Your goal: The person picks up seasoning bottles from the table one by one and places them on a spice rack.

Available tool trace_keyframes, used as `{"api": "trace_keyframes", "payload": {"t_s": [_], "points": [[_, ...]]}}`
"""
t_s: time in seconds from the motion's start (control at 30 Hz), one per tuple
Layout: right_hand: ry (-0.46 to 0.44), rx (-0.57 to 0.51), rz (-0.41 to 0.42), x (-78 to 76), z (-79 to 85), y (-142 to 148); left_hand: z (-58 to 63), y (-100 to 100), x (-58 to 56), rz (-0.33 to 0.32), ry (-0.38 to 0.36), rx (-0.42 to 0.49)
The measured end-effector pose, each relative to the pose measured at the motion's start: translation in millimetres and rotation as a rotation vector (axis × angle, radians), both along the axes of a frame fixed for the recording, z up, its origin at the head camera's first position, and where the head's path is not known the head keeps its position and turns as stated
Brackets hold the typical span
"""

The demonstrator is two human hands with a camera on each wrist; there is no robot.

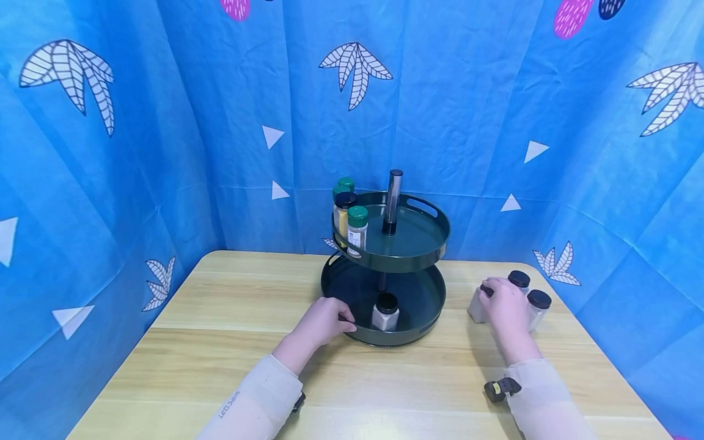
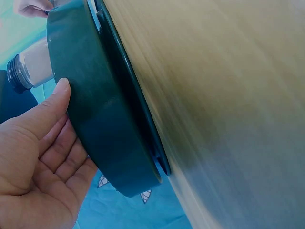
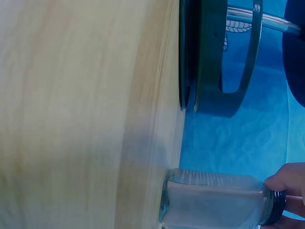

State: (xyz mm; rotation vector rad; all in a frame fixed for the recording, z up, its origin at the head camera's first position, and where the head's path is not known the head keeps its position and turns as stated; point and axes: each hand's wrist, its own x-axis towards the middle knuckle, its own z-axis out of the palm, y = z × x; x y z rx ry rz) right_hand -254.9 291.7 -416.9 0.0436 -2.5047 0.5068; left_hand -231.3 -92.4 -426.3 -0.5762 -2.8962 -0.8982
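Observation:
My left hand [image 1: 326, 321] pinches the front-left rim of the lower tray of a dark green two-tier rotating spice rack [image 1: 400, 335]. In the left wrist view the thumb [image 2: 59, 95] lies right at the rim. On that lower tray stands a square glass jar [image 1: 385, 315] with a black lid and pale contents. Over to the right, my right hand [image 1: 505, 305] grips the black lid of another clear jar [image 3: 214, 195] from above. This jar holds pale powder, and its base is at the tabletop in the right wrist view.
Several bottles with green or black caps, such as a green-capped bottle [image 1: 357, 235], stand at the upper tray's left. Two black-lidded jars are beside my right hand, one with its lid [image 1: 539, 299] nearer. A blue curtain [image 1: 247, 122] surrounds the wooden table [image 1: 385, 391].

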Motion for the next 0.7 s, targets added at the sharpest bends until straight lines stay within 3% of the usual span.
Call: {"api": "trace_keyframes", "payload": {"t_s": [0.3,0.7], "points": [[-0.021,-0.001,0.004,1.1,-1.4,0.3,-1.6,-0.3,-0.2,0.001,-0.001,0.004],[0.052,0.033,0.019,5.9,0.2,-4.0,-2.6,-0.9,0.3,-0.004,0.012,0.013]]}}
